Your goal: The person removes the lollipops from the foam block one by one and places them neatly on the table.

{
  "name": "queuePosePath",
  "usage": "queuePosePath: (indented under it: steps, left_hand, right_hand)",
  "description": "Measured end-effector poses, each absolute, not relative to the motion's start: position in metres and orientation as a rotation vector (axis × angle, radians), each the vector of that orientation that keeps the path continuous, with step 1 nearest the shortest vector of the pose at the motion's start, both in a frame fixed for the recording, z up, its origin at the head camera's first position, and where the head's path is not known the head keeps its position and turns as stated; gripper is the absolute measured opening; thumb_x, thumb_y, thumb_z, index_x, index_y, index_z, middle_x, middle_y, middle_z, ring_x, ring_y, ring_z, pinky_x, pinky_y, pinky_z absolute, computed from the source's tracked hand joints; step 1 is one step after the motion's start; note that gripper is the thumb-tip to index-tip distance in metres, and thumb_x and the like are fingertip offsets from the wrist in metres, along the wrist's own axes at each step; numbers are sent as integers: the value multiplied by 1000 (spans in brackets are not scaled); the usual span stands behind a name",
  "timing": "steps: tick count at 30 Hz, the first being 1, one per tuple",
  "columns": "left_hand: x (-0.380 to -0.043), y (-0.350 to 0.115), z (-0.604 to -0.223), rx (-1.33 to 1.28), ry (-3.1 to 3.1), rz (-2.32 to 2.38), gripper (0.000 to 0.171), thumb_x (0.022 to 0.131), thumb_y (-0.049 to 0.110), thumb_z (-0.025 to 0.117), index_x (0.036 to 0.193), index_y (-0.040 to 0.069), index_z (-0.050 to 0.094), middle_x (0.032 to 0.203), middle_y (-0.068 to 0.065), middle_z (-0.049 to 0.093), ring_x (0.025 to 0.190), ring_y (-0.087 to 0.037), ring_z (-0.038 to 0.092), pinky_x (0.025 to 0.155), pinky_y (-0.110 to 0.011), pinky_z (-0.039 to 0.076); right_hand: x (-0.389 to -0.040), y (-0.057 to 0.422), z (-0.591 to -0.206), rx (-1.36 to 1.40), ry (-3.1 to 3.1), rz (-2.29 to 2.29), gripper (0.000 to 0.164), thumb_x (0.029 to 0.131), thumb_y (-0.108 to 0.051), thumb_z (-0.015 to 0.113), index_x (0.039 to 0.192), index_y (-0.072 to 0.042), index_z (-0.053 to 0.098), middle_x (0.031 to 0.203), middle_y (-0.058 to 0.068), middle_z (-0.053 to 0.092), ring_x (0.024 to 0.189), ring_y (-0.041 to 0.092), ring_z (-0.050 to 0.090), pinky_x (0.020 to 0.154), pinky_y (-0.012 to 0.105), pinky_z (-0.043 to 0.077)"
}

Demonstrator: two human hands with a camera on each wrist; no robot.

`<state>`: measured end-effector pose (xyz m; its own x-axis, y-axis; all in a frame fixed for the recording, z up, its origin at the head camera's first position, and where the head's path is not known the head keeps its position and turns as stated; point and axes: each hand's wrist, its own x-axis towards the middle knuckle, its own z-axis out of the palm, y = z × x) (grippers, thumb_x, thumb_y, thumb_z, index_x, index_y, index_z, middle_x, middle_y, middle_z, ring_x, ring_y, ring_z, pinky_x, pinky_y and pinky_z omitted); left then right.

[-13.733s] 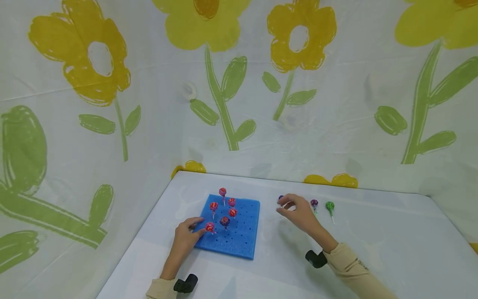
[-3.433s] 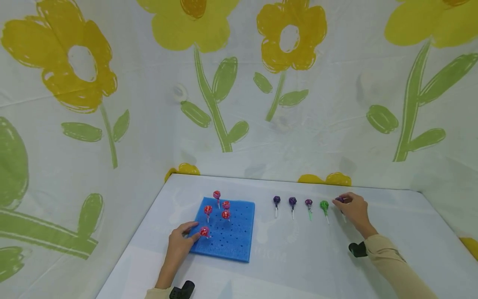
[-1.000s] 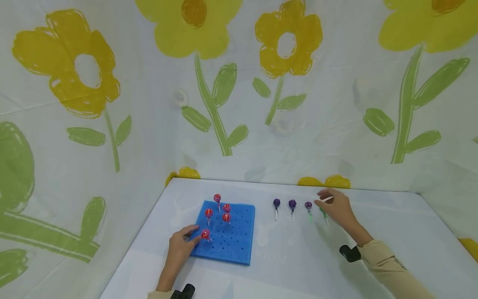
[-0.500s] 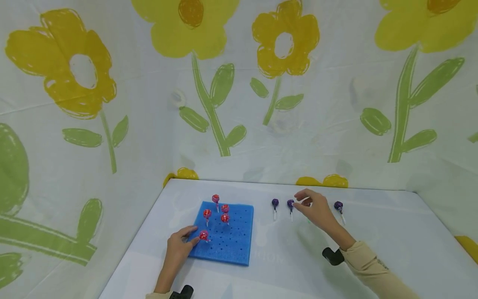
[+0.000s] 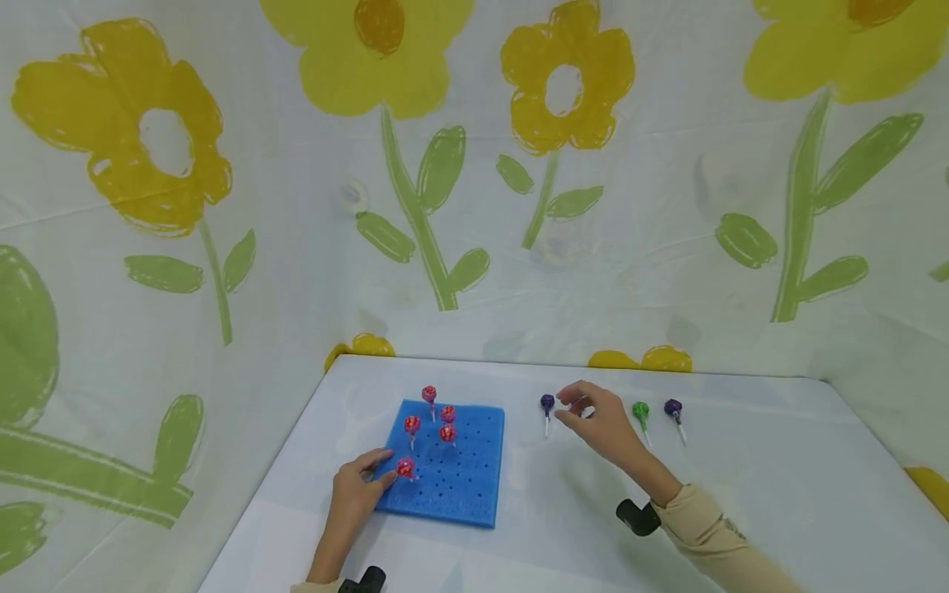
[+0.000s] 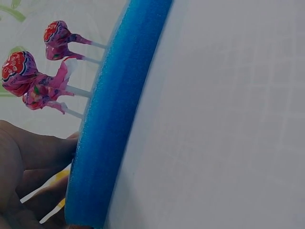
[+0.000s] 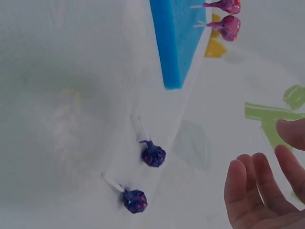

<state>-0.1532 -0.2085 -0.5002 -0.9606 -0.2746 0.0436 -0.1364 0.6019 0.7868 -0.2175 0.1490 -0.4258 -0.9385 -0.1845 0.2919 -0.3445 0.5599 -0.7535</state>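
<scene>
My left hand [image 5: 356,492] rests at the left edge of a blue foam board [image 5: 467,478] full of small holes. Its thumb and fingers touch the foam, apart from one another. Several red and pink lollipops [image 5: 412,424] stand stick-down in the board. My right hand [image 5: 599,420] hovers over a row of lollipops lying on the table, fingers loosely bent and nothing between them. At its fingertips is a dark purple lollipop [image 5: 547,402]; another purple lollipop [image 7: 153,155] shows in the right wrist view. Right of the hand lie a green lollipop [image 5: 641,412] and a purple lollipop [image 5: 673,409].
A white table [image 5: 563,527] carries everything. Behind and to the left hangs a white cloth [image 5: 311,272] printed with yellow flowers. Black wrist cameras [image 5: 639,517] sit on both forearms. My right hand and forearm cover part of the lollipop row.
Earlier, a dark lollipop stood in the board and my right hand held another. It laid one down at the row's right end, let go, then moved left along the row. My left hand stayed.
</scene>
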Motion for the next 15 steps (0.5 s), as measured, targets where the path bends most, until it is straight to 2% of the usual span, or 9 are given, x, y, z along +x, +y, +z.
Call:
queuePosePath:
  steps: [2, 5, 9, 15]
  left_hand:
    - [-153, -209, -501, 340, -2659, -1294, 33, 81, 3, 71, 115, 1, 67, 123, -21, 60, 118, -41, 51, 98, -52, 42]
    - [-153, -209, -501, 313, -2643, -1303, 33, 81, 2, 71, 114, 1, 67, 123, -22, 59, 118, -41, 51, 98, -52, 42]
    - [-152, -208, -500, 290, -2627, -1317, 33, 82, 2, 70, 114, 0, 67, 123, -23, 59, 120, -42, 50, 98, -52, 41]
    - [-151, -209, -500, 278, -2624, -1303, 32, 81, 1, 71, 113, -1, 67, 122, -24, 59, 118, -43, 51, 97, -53, 42]
  right_hand:
    - [-216, 144, -427, 466, -2603, 1331, 19, 82, -9, 73, 100, -7, 65, 95, 7, 66, 81, 17, 59, 71, 31, 53]
    - [-213, 136, -428, 476, -2600, 1347, 21, 82, -9, 73, 101, -7, 65, 96, 7, 66, 83, 17, 60, 73, 33, 54]
    - [-209, 124, -427, 494, -2588, 1365, 21, 81, -9, 74, 100, -9, 66, 94, 2, 65, 83, 16, 60, 69, 27, 53]
    - [-207, 108, -427, 536, -2567, 1384, 19, 80, -8, 74, 97, -12, 66, 91, -4, 64, 81, 13, 60, 67, 26, 53]
